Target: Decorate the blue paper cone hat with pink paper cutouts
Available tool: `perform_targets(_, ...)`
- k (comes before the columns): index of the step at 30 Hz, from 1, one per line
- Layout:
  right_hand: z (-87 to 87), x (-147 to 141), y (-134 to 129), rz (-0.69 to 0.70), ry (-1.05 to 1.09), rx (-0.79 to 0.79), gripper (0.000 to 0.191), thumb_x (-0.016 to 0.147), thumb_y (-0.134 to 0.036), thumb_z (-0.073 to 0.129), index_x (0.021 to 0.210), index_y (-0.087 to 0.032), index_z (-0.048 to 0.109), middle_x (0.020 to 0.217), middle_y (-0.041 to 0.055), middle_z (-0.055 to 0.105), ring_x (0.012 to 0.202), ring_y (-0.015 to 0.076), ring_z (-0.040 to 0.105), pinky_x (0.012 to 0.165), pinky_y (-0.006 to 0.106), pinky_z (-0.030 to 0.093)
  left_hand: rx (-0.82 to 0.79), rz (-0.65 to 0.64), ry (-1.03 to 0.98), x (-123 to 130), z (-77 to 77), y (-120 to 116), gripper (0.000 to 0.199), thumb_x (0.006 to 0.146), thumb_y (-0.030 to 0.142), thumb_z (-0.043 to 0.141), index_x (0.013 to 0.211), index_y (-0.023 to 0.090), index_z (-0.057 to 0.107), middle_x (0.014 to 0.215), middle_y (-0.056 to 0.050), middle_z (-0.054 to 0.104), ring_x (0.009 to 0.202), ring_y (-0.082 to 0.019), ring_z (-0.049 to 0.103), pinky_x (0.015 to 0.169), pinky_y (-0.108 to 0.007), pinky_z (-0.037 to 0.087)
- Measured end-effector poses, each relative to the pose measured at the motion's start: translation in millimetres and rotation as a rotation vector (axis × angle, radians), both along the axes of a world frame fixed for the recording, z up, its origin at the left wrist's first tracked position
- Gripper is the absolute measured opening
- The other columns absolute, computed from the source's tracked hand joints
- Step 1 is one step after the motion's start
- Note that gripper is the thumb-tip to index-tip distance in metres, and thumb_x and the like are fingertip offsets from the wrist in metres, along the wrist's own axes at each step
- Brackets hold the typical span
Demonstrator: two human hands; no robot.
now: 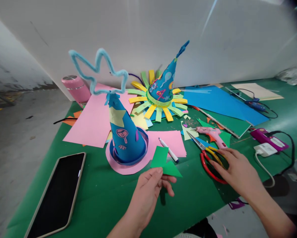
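Observation:
Pinched between thumb and fingers of my left hand (154, 185) is a green paper piece (160, 157) with a pointed part sticking out to the right. My right hand (234, 168) rests over the scissors (205, 147), its fingers at the yellow and red handles; whether it grips them I cannot tell. The blades point up-left, beside a pink glue gun (211, 132). Just left of the green piece stands a blue cone hat (126, 138) on a pink brim, with a light blue fuzzy star outline (101, 66) on top. A marker (168, 150) lies behind the green piece.
A second blue cone hat (163, 86) with yellow and green loops stands at the back. Around are a phone (58, 195), a pink bottle (76, 89), pink paper (89, 127), blue sheets (220, 102), scraps, and a purple device (270, 138) with a white plug (265, 149) and cables.

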State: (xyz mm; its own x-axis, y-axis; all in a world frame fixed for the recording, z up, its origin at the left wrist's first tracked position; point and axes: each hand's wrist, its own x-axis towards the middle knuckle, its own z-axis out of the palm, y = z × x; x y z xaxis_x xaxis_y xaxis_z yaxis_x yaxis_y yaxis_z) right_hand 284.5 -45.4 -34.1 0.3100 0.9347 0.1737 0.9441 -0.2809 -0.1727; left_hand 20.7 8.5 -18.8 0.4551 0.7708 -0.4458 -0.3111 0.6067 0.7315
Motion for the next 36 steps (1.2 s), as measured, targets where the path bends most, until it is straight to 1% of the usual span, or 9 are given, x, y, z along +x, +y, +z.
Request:
perform_targets(2,12.0,-19.0,2.0,-0.003,0.133,0.080,0.039,0.075,-0.045,0.052,0.100,-0.015,0.056,0.102,0.0146,0.056,0.098,0.0326,0.051,0.082,0.044,0.041,0.021,-0.009,0.016,0.5,0.0,-0.9,0.023,0.082,0.031,0.050,0.067,0.014,0.056,0.068,-0.007,0.068,0.050,-0.013,0.056,0.060,-0.027,0.041)
perform_targets(3,17.8,-32.7,3.7,0.006,0.312,0.135,0.032,0.076,-0.044,0.052,0.095,-0.018,0.055,0.096,0.0110,0.058,0.092,0.0278,0.054,0.079,0.039,0.043,0.040,-0.015,0.029,0.5,-0.4,-1.5,0.024,0.082,0.031,0.050,0.067,0.014,0.057,0.068,-0.006,0.068,0.050,-0.013,0.056,0.060,-0.027,0.041)
perform_targets(7,32.2,-93.1,14.2,0.232,1.114,-0.081,0.023,0.084,-0.039,0.045,0.096,-0.020,0.049,0.088,0.0045,0.055,0.076,0.0165,0.053,0.065,0.027,0.044,0.157,-0.026,0.080,-0.6,-4.1,-3.8,0.021,0.082,0.030,0.052,0.073,0.015,0.063,0.067,-0.003,0.065,0.055,-0.012,0.056,0.062,-0.026,0.041)
perform_targets(10,32.6,-118.5,24.2,0.351,1.293,-0.096,0.018,0.084,-0.036,0.048,0.081,-0.018,0.050,0.072,-0.0005,0.051,0.068,0.0130,0.048,0.062,0.024,0.041,0.225,0.000,0.069,-1.5,-5.9,-3.7,0.016,0.080,0.027,0.056,0.077,0.015,0.067,0.064,-0.001,0.061,0.056,-0.012,0.054,0.061,-0.025,0.041)
perform_targets(16,33.9,-119.5,38.9,0.404,1.211,-0.041,0.020,0.082,-0.031,0.052,0.067,-0.017,0.052,0.061,-0.0046,0.046,0.057,0.0094,0.042,0.053,0.022,0.034,0.221,0.136,-0.013,-5.5,-1.7,4.4,0.010,0.074,0.024,0.062,0.079,0.017,0.068,0.062,0.000,0.063,0.054,-0.011,0.055,0.057,-0.024,0.043)
perform_targets(21,40.3,-112.8,43.7,0.626,1.043,0.025,0.007,0.078,-0.021,0.059,0.072,-0.020,0.060,0.068,-0.0025,0.058,0.064,0.0104,0.050,0.059,0.022,0.037,0.477,0.095,0.135,-13.8,5.7,12.5,0.004,0.068,0.013,0.068,0.068,0.017,0.069,0.060,0.001,0.062,0.055,-0.010,0.056,0.056,-0.021,0.043)
perform_targets(25,33.5,-108.4,42.1,0.567,1.255,0.042,0.011,0.073,-0.022,0.064,0.083,-0.021,0.060,0.073,-0.0008,0.060,0.064,0.0118,0.050,0.057,0.023,0.040,0.680,0.130,0.164,-17.2,9.1,12.4,0.014,0.069,0.008,0.065,0.071,0.020,0.072,0.065,-0.002,0.065,0.062,-0.013,0.060,0.059,-0.023,0.047)
perform_targets(28,26.4,-105.9,39.9,0.565,1.274,0.113,0.009,0.072,-0.022,0.066,0.080,-0.021,0.061,0.071,-0.0001,0.057,0.063,0.0130,0.049,0.057,0.025,0.040,0.750,0.153,0.207,-17.6,8.3,10.9,0.020,0.069,0.006,0.064,0.074,0.023,0.073,0.070,-0.003,0.069,0.066,-0.015,0.061,0.060,-0.024,0.049)
perform_targets(36,21.3,-103.3,38.6,0.598,1.210,0.217,0.005,0.074,-0.019,0.063,0.078,-0.021,0.063,0.068,0.0016,0.059,0.067,0.0155,0.053,0.059,0.028,0.040,0.727,0.148,0.189,-18.6,5.0,8.9,0.022,0.068,0.006,0.065,0.075,0.025,0.073,0.070,-0.002,0.068,0.064,-0.015,0.061,0.058,-0.023,0.049)
